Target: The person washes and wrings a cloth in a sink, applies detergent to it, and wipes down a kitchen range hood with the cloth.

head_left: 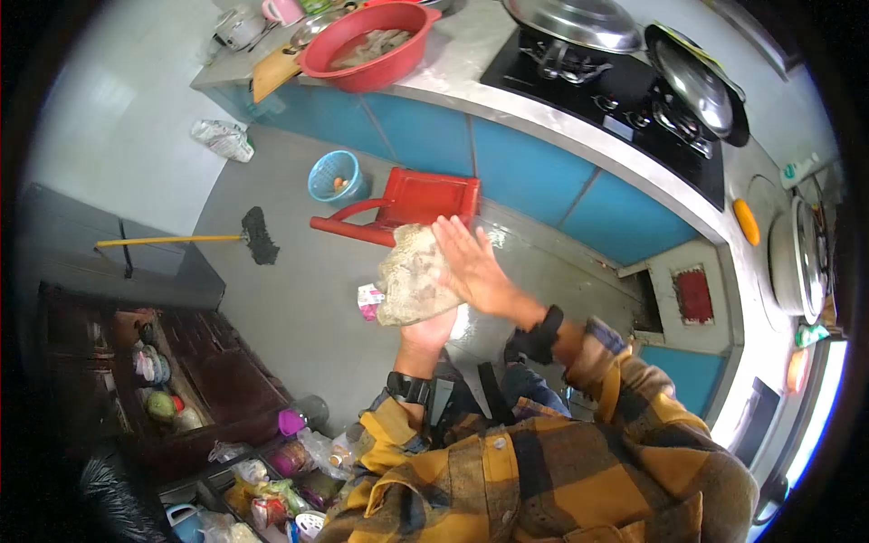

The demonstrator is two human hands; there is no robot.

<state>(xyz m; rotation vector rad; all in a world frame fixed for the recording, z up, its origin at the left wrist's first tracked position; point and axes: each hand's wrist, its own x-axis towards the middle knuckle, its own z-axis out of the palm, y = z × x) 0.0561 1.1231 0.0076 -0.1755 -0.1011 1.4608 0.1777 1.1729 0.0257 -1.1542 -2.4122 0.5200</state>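
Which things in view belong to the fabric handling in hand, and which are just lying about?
In hand:
- stained beige fabric, between left hand and right hand

Lying about:
- mop
- blue basket
- red chair
- red basin

Can't place: pink-and-white item beside the fabric.

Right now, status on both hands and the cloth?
Left hand partly hidden beneath cloth. Right hand open, against cloth. Red chair just beyond.
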